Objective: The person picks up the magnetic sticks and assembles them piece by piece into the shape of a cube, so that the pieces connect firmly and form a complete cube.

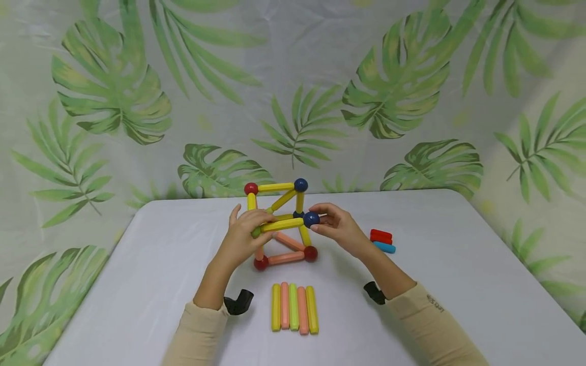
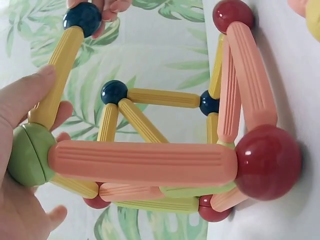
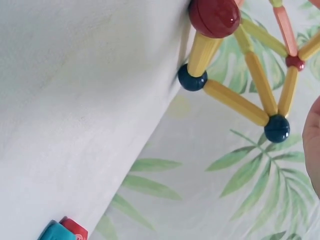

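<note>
A frame of magnetic rods and balls stands on the table, with red balls (image 1: pixel 310 253) at its near lower corners and dark blue balls (image 1: pixel 300 185) at the far right. Across its upper front runs a yellow rod (image 1: pixel 284 224), joined on the left to a green ball (image 2: pixel 30 155). My left hand (image 1: pixel 244 234) holds that rod by its left end, thumb and fingers around it. At the rod's right end my right hand (image 1: pixel 341 226) pinches a blue ball (image 1: pixel 311 219). Only an edge of the right hand shows in the right wrist view.
Nearer the table's front lies a row of several loose yellow, pink and green rods (image 1: pixel 293 307). Short red rods (image 1: pixel 381 236) and a blue rod (image 1: pixel 384 247) lie to the right. Behind the white table (image 1: pixel 155 284) hangs a leaf-patterned cloth (image 1: pixel 297 127).
</note>
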Tool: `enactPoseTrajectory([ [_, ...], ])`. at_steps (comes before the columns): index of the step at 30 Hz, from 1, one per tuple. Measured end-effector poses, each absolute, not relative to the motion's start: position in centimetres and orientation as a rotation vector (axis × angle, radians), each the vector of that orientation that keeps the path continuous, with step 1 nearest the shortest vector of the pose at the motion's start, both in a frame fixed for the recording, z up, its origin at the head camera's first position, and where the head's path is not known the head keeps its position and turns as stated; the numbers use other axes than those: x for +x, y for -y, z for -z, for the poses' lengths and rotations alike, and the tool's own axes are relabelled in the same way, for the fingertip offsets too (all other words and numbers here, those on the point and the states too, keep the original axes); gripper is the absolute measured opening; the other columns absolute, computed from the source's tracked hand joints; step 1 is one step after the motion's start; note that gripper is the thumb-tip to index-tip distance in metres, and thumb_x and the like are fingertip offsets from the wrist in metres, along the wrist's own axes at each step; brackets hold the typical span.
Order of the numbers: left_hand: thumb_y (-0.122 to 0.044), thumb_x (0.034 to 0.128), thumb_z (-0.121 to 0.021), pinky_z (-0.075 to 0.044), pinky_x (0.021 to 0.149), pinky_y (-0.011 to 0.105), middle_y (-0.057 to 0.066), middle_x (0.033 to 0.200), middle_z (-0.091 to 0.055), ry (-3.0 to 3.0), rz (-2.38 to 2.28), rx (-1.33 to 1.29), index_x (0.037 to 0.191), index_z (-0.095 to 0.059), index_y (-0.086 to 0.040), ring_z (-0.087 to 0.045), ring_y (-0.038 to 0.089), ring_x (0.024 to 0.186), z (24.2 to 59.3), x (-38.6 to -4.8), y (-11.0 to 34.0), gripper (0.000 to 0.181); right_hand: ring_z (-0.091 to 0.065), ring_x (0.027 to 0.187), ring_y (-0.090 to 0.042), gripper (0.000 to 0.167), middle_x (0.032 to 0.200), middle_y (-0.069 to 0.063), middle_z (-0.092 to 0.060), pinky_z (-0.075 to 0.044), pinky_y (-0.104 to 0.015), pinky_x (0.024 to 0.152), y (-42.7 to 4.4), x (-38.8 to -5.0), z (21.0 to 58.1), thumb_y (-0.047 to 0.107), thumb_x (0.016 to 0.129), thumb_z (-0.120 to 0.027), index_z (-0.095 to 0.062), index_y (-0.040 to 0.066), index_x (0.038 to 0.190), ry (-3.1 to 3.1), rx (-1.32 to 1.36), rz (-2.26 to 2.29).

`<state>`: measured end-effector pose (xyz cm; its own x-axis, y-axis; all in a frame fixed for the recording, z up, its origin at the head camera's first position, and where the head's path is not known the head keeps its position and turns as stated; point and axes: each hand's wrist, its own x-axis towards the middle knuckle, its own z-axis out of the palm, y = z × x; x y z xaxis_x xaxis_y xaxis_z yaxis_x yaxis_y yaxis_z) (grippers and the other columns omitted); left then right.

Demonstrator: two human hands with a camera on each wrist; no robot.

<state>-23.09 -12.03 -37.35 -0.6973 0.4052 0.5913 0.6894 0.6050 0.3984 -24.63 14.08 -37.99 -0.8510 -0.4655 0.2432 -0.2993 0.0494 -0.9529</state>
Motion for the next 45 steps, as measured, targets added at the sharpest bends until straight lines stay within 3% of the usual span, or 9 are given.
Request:
enactPoseTrajectory([
  [5,-0.013,0.076,-0.072,-0.011,0.104,0.047,-0.002,0.094,-0.064,2.352,1.005,-0.916,0.101,-0.066,-0.01,-0.053,0.016,0.097,37.7,-23.4,12.1,0.026,-0.051,0.104,-0.03,0.048,0.126,-0.015,-0.042,-0.046,-0.033,0.083,-14.3,-24.5,38.1,0.01,0.085,-0.062,-0.042,0.001,0.128,-2.204,-0.788,1.902],
  [10,-0.008,0.0746,-0.073,-0.015,0.102,0.05,-0.002,0.091,-0.063,2.315,1.037,-0.927,0.1,-0.066,-0.01,-0.052,0.016,0.093,38.0,-23.5,12.1,0.027,-0.047,0.108,-0.028,0.052,0.127,-0.012,-0.039,-0.045,-0.033,0.084,-14.7,-23.3,38.5,0.018,0.086,-0.063,-0.037,0.007,0.129,-2.359,-0.638,1.877],
  [13,-0.008,0.0745,-0.073,-0.015,0.102,0.05,-0.002,0.092,-0.062,2.308,1.055,-0.925,0.1,-0.066,-0.01,-0.052,0.016,0.094,38.1,-23.6,12.0,0.027,-0.051,0.097,-0.025,0.044,0.112,-0.01,-0.046,-0.047,-0.03,0.079,-14.6,-21.7,39.3,0.021,0.087,-0.061,-0.04,0.006,0.122,-2.498,-0.58,1.733],
  [19,-0.008,0.0742,-0.073,-0.019,0.101,0.046,-0.002,0.091,-0.062,2.294,1.063,-0.924,0.1,-0.066,-0.011,-0.051,0.015,0.093,38.3,-23.6,11.9,0.027,-0.05,0.062,-0.014,0.039,0.075,0.0,-0.052,-0.044,-0.024,0.054,-13.7,-17.9,41.1,0.024,0.086,-0.061,-0.044,0.009,0.118,-2.491,-0.652,1.168],
  [26,-0.008,0.0753,-0.072,-0.037,0.081,0.036,-0.002,0.094,-0.062,2.324,1.088,-0.888,0.101,-0.066,-0.011,-0.046,0.018,0.095,38.3,-23.4,11.8,0.027,-0.042,0.048,-0.01,0.048,0.058,0.004,-0.045,-0.029,-0.022,0.044,-11.8,-15.5,42.1,0.034,0.081,-0.064,-0.044,0.017,0.121,-2.481,-0.634,0.702],
  [32,-0.007,0.0754,-0.072,-0.038,0.08,0.036,-0.002,0.095,-0.062,2.322,1.102,-0.882,0.101,-0.066,-0.01,-0.046,0.018,0.095,38.3,-23.4,11.8,0.026,-0.044,0.05,-0.01,0.044,0.061,0.003,-0.045,-0.035,-0.022,0.044,-10.9,-15.0,42.0,0.025,0.078,-0.067,-0.046,0.016,0.116,-2.567,-0.577,0.611],
  [37,-0.01,0.0768,-0.071,-0.038,0.081,0.036,-0.002,0.097,-0.063,2.331,1.103,-0.88,0.101,-0.066,-0.01,-0.046,0.018,0.096,38.3,-23.3,11.8,0.025,-0.049,0.055,-0.013,0.05,0.07,0.002,-0.051,-0.044,-0.023,0.049,-11.7,-16.4,41.0,0.014,0.077,-0.069,-0.044,0.014,0.119,-2.568,-0.545,0.779],
  [41,-0.011,0.0773,-0.071,-0.037,0.081,0.036,-0.001,0.097,-0.062,2.329,1.105,-0.878,0.101,-0.066,-0.01,-0.046,0.018,0.096,38.2,-23.3,11.8,0.025,-0.053,0.069,-0.015,0.037,0.082,0.001,-0.056,-0.048,-0.023,0.057,-12.8,-18.7,39.9,0.008,0.079,-0.067,-0.053,0.004,0.113,-2.663,-0.567,1.055],
  [45,-0.009,0.0764,-0.071,-0.037,0.08,0.036,-0.002,0.097,-0.062,2.329,1.112,-0.865,0.101,-0.066,-0.01,-0.045,0.018,0.096,38.3,-23.3,11.8,0.026,-0.056,0.085,-0.02,0.028,0.093,-0.002,-0.057,-0.05,-0.025,0.065,-13.6,-21.0,39.9,0.007,0.081,-0.066,-0.057,0.005,0.107,-2.697,-0.523,1.321],
])
